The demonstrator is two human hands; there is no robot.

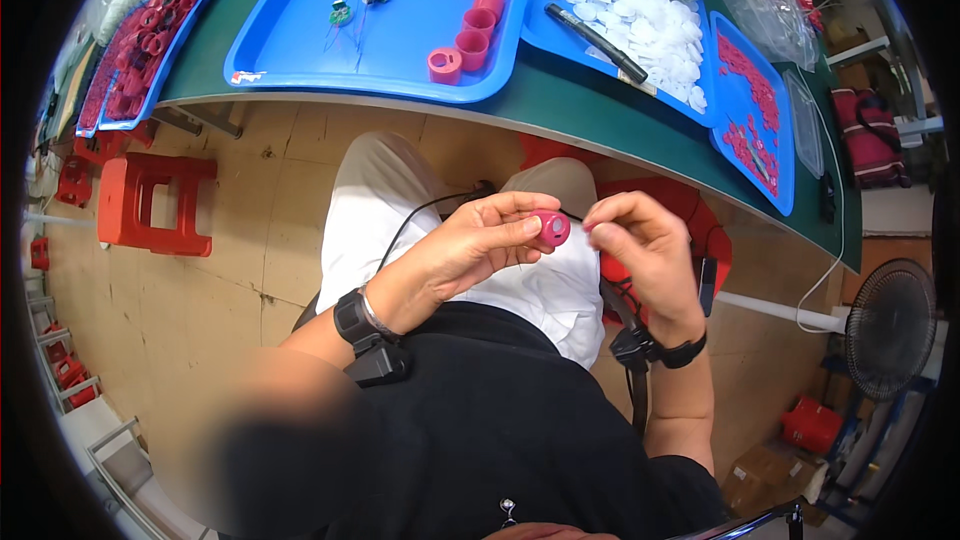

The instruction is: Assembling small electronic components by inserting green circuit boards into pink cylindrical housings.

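Over my lap, my left hand (490,240) grips a short dark-pink plastic cylinder (553,229) between thumb and fingers, its round end with a pale opening turned toward my right hand. Just to the right, my right hand (640,240) pinches a tiny pink piece (589,227) at its fingertips, mostly hidden by them. The two hands are a small gap apart. Similar pink cylinders (472,43) stand in a column along the right side of the large blue tray (300,50) on the table.
Small green circuit boards with wires (341,12) lie in that tray. Right of it, a tray of white discs (640,25) carries a black marker (597,43); a narrower blue tray (783,140) holds small pink pieces. A red stool (155,202) stands left, a black fan (889,328) right.
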